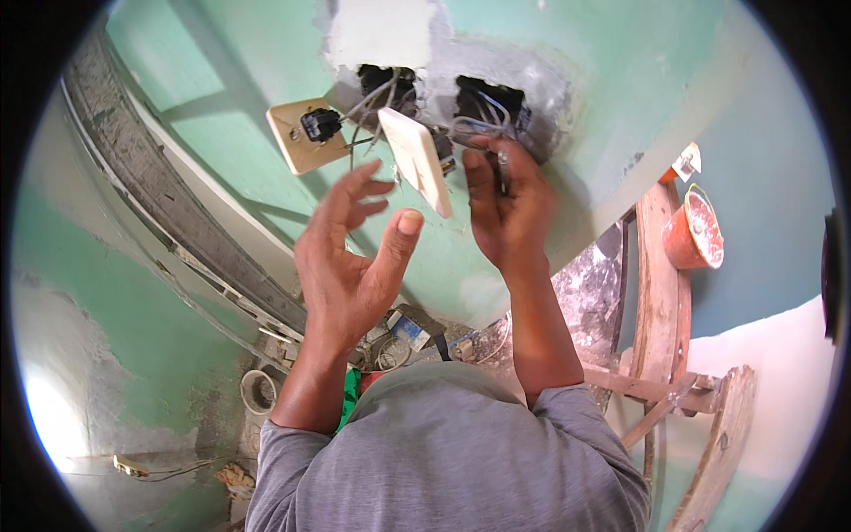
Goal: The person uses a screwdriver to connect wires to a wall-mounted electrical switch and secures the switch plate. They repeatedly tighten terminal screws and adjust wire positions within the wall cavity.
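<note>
A cream wall plate (413,160) hangs by its wires in front of the wall, tilted, its black back part facing my right hand. My left hand (350,248) is just left of and below it, fingers spread and slightly blurred, holding nothing. To the right of the plate, my right hand (514,199) pinches a grey cable (474,129) that comes out of the right wall box (490,99); the fingers partly hide the grip. A second cream plate (306,136) with a black socket insert dangles at the left from wires out of the left wall box (387,84).
Grey plaster surrounds both boxes in the green wall (620,71). At the right, an orange bucket (691,238) stands by a wooden plank (658,293) and timber frame. Below lie rubble, a blue-and-white box (409,331) and a round pot (260,391).
</note>
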